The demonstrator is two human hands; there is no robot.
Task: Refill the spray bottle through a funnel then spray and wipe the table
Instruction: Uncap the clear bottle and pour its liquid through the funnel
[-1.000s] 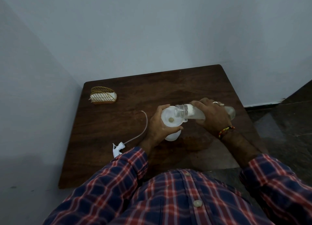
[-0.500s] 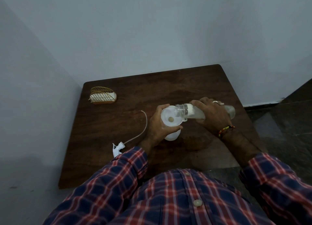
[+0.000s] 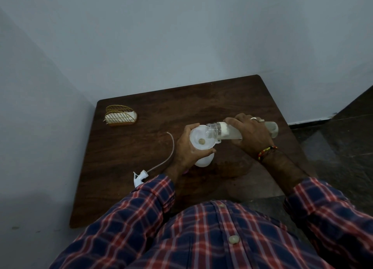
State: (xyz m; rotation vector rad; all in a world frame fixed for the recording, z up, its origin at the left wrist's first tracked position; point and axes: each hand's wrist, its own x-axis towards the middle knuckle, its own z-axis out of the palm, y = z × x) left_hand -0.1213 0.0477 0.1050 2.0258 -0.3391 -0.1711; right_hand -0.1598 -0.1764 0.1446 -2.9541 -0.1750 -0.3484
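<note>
A white funnel [image 3: 198, 139] sits in the neck of a white spray bottle [image 3: 203, 160] standing on the dark wooden table [image 3: 141, 147]. My left hand [image 3: 188, 149] is wrapped around the funnel and bottle. A clear plastic bottle [image 3: 220, 130] lies tipped on its side, its open mouth over the funnel, gripped by my right hand [image 3: 249, 134]. The white spray head [image 3: 140, 177] with its long thin tube [image 3: 170, 147] lies on the table to the left, apart from the bottle.
A gold wire holder with white napkins [image 3: 121, 115] stands at the table's back left corner. Walls close in behind and on the left. Dark floor lies off the table's right edge.
</note>
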